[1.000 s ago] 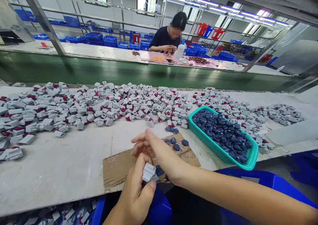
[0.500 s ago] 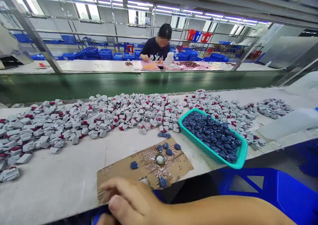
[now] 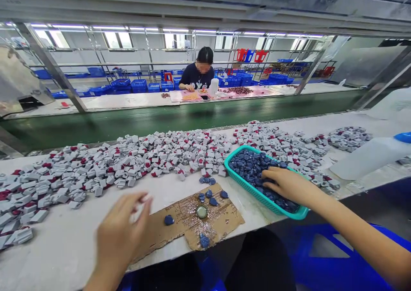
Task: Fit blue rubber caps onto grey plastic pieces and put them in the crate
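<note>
My left hand (image 3: 123,229), blurred, hovers over the left end of the cardboard sheet (image 3: 157,235). Its fingers curl towards the thumb; a pale spot shows at the fingertips, but what it is stays unclear. Inside the turquoise basket (image 3: 248,194), my right hand (image 3: 285,184) rests its slightly parted fingers on a heap of dark blue pieces (image 3: 245,164). I see nothing lifted in it. On the cardboard sit a round metal bottle cap (image 3: 201,212) in a wet, glossy patch, a lone blue piece (image 3: 168,220), a bigger blue piece (image 3: 204,240) and several others.
A long heap of grey-white blocks with dark red parts (image 3: 160,154) runs behind the cardboard. A white bottle with a blue cap (image 3: 369,156) lies at the right. Beyond the green conveyor belt (image 3: 144,122), another person (image 3: 199,75) works at a table. A blue stool (image 3: 321,256) stands below.
The forearm that crossed the near edge is gone from there. My right hand is now in the basket, and my left hand has come up over the cardboard. The view has tilted slightly upward.
</note>
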Available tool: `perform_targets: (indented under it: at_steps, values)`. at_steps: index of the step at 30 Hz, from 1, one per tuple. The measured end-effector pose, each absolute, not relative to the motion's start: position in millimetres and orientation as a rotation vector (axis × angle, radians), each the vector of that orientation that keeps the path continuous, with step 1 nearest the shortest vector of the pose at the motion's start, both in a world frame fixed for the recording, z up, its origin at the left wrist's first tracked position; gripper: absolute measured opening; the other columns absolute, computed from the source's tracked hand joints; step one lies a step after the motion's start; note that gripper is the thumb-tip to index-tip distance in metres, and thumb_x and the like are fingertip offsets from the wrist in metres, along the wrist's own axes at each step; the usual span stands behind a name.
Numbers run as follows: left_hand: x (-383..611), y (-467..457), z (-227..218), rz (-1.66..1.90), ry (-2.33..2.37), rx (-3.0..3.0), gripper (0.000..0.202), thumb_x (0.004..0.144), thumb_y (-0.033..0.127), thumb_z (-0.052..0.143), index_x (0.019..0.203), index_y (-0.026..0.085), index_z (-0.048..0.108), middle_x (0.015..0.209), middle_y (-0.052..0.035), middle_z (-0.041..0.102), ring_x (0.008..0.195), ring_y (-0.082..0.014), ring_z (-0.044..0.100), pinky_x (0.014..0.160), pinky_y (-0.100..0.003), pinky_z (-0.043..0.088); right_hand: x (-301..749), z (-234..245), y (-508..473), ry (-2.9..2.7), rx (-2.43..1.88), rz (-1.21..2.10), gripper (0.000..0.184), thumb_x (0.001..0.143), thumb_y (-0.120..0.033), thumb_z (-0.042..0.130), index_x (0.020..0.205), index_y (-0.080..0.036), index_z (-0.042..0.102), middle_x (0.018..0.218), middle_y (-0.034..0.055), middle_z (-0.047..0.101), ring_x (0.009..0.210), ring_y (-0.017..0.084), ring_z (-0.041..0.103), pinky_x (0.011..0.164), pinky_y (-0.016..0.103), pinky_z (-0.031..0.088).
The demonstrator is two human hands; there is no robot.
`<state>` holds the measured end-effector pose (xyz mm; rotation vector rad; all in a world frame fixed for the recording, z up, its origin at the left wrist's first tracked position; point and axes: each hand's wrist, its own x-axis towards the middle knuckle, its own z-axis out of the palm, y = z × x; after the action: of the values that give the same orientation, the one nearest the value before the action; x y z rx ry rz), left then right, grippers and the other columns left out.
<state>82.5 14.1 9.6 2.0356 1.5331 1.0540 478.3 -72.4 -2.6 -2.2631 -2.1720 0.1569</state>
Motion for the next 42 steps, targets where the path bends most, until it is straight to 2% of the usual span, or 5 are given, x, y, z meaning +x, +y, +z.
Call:
perform_targets:
  at_steps: [5, 14, 25, 31, 42]
  values:
    - [176.0, 73.8, 6.6, 0.437, 1.462, 2.309, 0.022, 0.077, 0.033, 0.054, 0.088, 0.016, 0.062, 0.078, -0.0115, 0.066, 0.075, -0.0284, 0.06, 0.062, -0.032, 0.037, 470.5, 7.5, -70.1, -2.109, -2.205, 0.213, 0.023, 0.079, -0.01, 0.042, 0.091, -0.015, 0.061, 0.089, 0.0103, 0.058, 0.078, 0.022, 0.058, 0.067, 0.031, 0.041]
    - [169.4, 84.6, -13.9, 0.56, 1.238, 1.819, 0.041, 0.072, 0.04, 0.06, 0.106, 0.018, 0.056, 0.091, -0.0064, 0.062, 0.071, -0.0214, 0.062, 0.062, -0.032, 0.049, 452.4, 24.6, -84.5, -1.661, -2.01, 0.66, 0.029, 0.087, -0.039, 0.042, 0.104, -0.02, 0.054, 0.07, 0.0028, 0.059, 0.061, 0.015, 0.057, 0.054, 0.025, 0.048]
    - [121.3, 21.1, 3.1, 0.731, 0.973, 0.797, 0.043, 0.042, 0.033, 0.087, 0.076, 0.016, 0.066, 0.071, 0.0005, 0.067, 0.078, -0.0154, 0.068, 0.053, -0.01, 0.052, 342.4, 2.9, -64.3, -1.618, -1.665, 1.069, 0.019, 0.084, -0.035, 0.051, 0.089, -0.018, 0.058, 0.065, 0.0008, 0.058, 0.051, 0.011, 0.056, 0.049, 0.022, 0.042]
    - [95.0, -8.4, 5.8, 0.845, 1.04, 0.65, 0.04, 0.048, 0.034, 0.085, 0.083, 0.02, 0.071, 0.076, 0.0004, 0.072, 0.074, -0.0128, 0.068, 0.053, -0.01, 0.052, 311.9, -14.4, -56.9, -1.141, -1.573, 1.524, 0.034, 0.072, -0.036, 0.064, 0.097, -0.018, 0.05, 0.067, -0.0021, 0.054, 0.06, 0.012, 0.058, 0.043, 0.017, 0.04]
    - [88.1, -28.5, -14.2, 1.013, 1.074, 0.747, 0.031, 0.054, 0.029, 0.08, 0.081, 0.019, 0.068, 0.073, 0.0001, 0.072, 0.067, -0.0143, 0.067, 0.057, -0.016, 0.053, 303.8, -19.7, -49.8, -2.005, -1.848, 0.597, 0.024, 0.088, -0.026, 0.044, 0.066, -0.018, 0.043, 0.062, -0.001, 0.048, 0.057, 0.013, 0.045, 0.052, 0.023, 0.031]
